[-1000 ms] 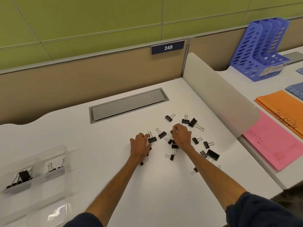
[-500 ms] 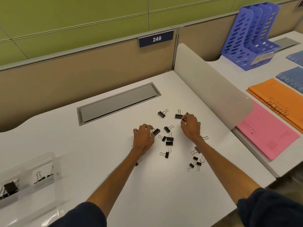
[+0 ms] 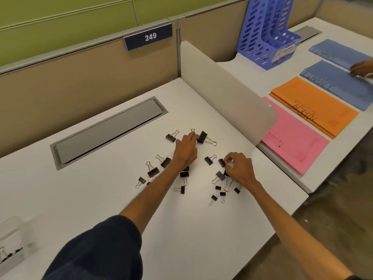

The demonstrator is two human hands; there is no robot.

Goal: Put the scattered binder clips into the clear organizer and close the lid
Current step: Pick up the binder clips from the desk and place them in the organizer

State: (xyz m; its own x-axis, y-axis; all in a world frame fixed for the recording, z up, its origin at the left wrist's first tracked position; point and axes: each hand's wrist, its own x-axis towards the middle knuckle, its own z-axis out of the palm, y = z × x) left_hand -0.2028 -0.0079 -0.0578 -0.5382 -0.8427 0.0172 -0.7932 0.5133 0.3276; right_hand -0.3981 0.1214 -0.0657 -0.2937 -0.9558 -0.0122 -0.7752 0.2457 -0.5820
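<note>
**White desk [image 3: 84, 199] strewn with binder clips [image 3: 153, 172]**

I see the black clips scattered across the desk's middle and right. A clear organizer [image 3: 11, 231] sits at its left edge, cut off by the frame, and a grey hatch [image 3: 107, 130] lies flush near the back.

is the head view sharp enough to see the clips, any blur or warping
Head view: the binder clips are sharp; the clear organizer at the lower-left edge is cropped and smeared; the wide-angle lens stretches the frame's edges; light is even, with soft shadows and no harsh glare.
</note>
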